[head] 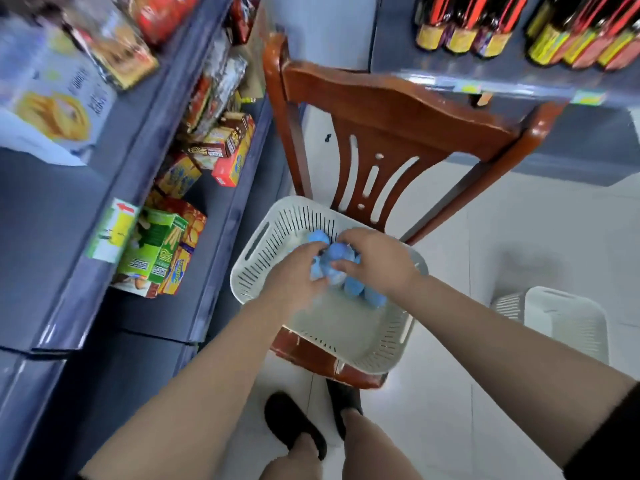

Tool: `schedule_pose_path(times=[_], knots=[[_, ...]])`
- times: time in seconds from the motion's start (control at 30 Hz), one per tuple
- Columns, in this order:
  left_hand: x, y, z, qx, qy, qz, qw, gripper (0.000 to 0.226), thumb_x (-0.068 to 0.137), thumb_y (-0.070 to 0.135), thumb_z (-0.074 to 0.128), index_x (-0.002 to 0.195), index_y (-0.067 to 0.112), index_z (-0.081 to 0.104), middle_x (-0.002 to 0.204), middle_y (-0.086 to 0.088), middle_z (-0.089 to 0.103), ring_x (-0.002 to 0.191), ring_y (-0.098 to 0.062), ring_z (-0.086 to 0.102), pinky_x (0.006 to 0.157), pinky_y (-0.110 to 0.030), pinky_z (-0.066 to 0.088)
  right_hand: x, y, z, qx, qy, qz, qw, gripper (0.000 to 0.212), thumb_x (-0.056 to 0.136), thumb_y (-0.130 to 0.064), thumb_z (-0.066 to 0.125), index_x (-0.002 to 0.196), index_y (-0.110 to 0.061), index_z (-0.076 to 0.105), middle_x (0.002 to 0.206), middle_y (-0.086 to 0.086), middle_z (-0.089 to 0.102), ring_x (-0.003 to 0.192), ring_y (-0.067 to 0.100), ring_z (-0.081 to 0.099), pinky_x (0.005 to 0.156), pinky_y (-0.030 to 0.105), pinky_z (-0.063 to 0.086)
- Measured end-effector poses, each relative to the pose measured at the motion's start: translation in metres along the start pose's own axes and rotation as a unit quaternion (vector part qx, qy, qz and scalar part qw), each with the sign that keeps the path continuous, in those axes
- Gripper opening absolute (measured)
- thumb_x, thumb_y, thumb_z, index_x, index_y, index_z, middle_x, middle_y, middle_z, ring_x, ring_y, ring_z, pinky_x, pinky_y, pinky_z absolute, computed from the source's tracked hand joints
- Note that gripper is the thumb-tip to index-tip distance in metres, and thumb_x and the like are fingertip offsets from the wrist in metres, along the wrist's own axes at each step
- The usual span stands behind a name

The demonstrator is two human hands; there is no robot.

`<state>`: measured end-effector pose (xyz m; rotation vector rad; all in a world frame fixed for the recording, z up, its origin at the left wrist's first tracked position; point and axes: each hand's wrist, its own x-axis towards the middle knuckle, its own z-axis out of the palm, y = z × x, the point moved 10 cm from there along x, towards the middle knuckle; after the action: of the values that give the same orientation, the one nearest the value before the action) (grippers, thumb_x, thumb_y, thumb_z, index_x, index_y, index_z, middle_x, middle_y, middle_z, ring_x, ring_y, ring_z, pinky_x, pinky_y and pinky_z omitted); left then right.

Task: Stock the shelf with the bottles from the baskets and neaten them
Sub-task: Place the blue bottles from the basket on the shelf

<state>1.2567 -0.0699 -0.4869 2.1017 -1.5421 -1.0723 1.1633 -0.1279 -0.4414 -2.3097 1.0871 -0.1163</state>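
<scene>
1. Both forearms reach from the near edge to the white basket (273,237) on the chair (391,133).
2. Step in hand: gathering bottles (353,285) from the basket's far right corner.
3. Left hand (294,275) and right hand (377,261) curl round blue-capped bottles.
4. Bottles seem upright, caps up; blur obscures this.
5. Next: lift clear, carry to the shelf (519,81).

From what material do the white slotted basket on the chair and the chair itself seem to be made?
The white slotted basket looks like moulded plastic with a matt finish: thin walls, even cut slots and a handle hole. The reddish-brown chair looks like varnished wood: glossy highlights, a carved slatted back, and chipped coating along its top edge. Neither can be confirmed by look alone.
</scene>
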Motion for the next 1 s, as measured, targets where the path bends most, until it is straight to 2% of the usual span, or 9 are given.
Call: schedule_pose_path(times=[0.13, 0.23, 0.37, 0.43, 0.5, 0.6, 0.67, 0.8, 1.0], knots=[[-0.026, 0.033, -0.084, -0.034, 0.096, 0.041, 0.994, 0.05, 0.078, 0.016, 0.07, 0.125, 0.018, 0.053, 0.121, 0.003, 0.058, 0.106, -0.015, 0.057, 0.093, -0.034, 0.045, 0.01, -0.066, -0.071, 0.002, 0.067, -0.056, 0.996, 0.032, 0.083, -0.042, 0.062, 0.108, -0.022, 0.06, 0.105, -0.004, 0.063, 0.097, 0.017, 0.058, 0.074, 0.029, 0.041], [-0.05, 0.057, -0.145, -0.029, 0.152, 0.058, 0.986, 0.053, 0.078, 0.014, 0.072, 0.127, 0.019, 0.052, 0.116, 0.005, 0.058, 0.099, -0.009, 0.057, 0.084, -0.018, 0.042, 0.019, -0.12, -0.115, 0.019, 0.099, -0.108, 0.989, 0.033, 0.082, -0.043, 0.065, 0.105, -0.019, 0.062, 0.102, -0.003, 0.064, 0.095, 0.017, 0.058, 0.075, 0.031, 0.043], [-0.096, 0.086, -0.219, -0.06, 0.226, 0.095, 0.968, 0.056, 0.073, 0.019, 0.074, 0.125, 0.019, 0.054, 0.113, 0.003, 0.06, 0.095, -0.013, 0.061, 0.089, -0.032, 0.049, 0.022, -0.197, -0.171, 0.069, 0.139, -0.179, 0.971, 0.031, 0.079, -0.042, 0.07, 0.093, -0.014, 0.065, 0.089, 0.002, 0.066, 0.083, 0.019, 0.06, 0.075, 0.039, 0.047], [-0.124, 0.096, -0.253, -0.062, 0.269, 0.106, 0.955, 0.055, 0.076, 0.014, 0.074, 0.127, 0.019, 0.053, 0.109, 0.005, 0.058, 0.091, -0.011, 0.059, 0.087, -0.031, 0.05, 0.02, -0.231, -0.195, 0.105, 0.156, -0.199, 0.962, 0.029, 0.078, -0.039, 0.071, 0.089, -0.014, 0.066, 0.085, 0.003, 0.067, 0.079, 0.02, 0.062, 0.073, 0.041, 0.05], [-0.155, 0.103, -0.286, -0.076, 0.311, 0.113, 0.941, 0.054, 0.078, 0.012, 0.073, 0.127, 0.018, 0.052, 0.109, 0.004, 0.058, 0.093, -0.008, 0.06, 0.086, -0.022, 0.049, 0.016, -0.269, -0.214, 0.138, 0.161, -0.228, 0.95, 0.024, 0.077, -0.036, 0.072, 0.086, -0.015, 0.064, 0.082, 0.003, 0.068, 0.076, 0.02, 0.063, 0.072, 0.043, 0.051], [-0.205, 0.112, -0.331, -0.1, 0.362, 0.119, 0.919, 0.052, 0.08, 0.014, 0.073, 0.127, 0.02, 0.052, 0.109, 0.011, 0.056, 0.089, 0.009, 0.055, 0.076, -0.002, 0.041, 0.006, -0.326, -0.237, 0.167, 0.158, -0.27, 0.935, 0.023, 0.076, -0.036, 0.074, 0.084, -0.015, 0.065, 0.079, 0.0, 0.068, 0.074, 0.017, 0.064, 0.071, 0.043, 0.052], [-0.241, 0.115, -0.356, -0.107, 0.399, 0.126, 0.902, 0.049, 0.08, 0.017, 0.073, 0.123, 0.027, 0.052, 0.109, 0.011, 0.058, 0.09, 0.009, 0.055, 0.075, -0.003, 0.042, -0.005, -0.366, -0.25, 0.191, 0.153, -0.307, 0.92, 0.026, 0.074, -0.037, 0.075, 0.083, -0.014, 0.066, 0.075, 0.0, 0.068, 0.071, 0.017, 0.064, 0.07, 0.042, 0.053], [-0.314, 0.113, -0.396, -0.131, 0.48, 0.137, 0.857, 0.048, 0.078, 0.016, 0.074, 0.116, 0.032, 0.051, 0.111, 0.008, 0.063, 0.096, -0.006, 0.061, 0.081, -0.017, 0.051, -0.032, -0.443, -0.269, 0.234, 0.15, -0.374, 0.885, 0.027, 0.074, -0.039, 0.075, 0.08, -0.014, 0.066, 0.07, -0.002, 0.066, 0.067, 0.015, 0.063, 0.064, 0.033, 0.051], [-0.418, 0.099, -0.43, -0.142, 0.577, 0.118, 0.795, 0.041, 0.077, 0.015, 0.075, 0.108, 0.031, 0.054, 0.101, 0.02, 0.063, 0.083, 0.005, 0.061, 0.072, -0.016, 0.052, -0.064, -0.547, -0.263, 0.322, 0.082, -0.444, 0.832, 0.028, 0.078, -0.032, 0.073, 0.08, -0.004, 0.069, 0.075, 0.009, 0.068, 0.068, 0.014, 0.058, 0.065, 0.033, 0.049]])
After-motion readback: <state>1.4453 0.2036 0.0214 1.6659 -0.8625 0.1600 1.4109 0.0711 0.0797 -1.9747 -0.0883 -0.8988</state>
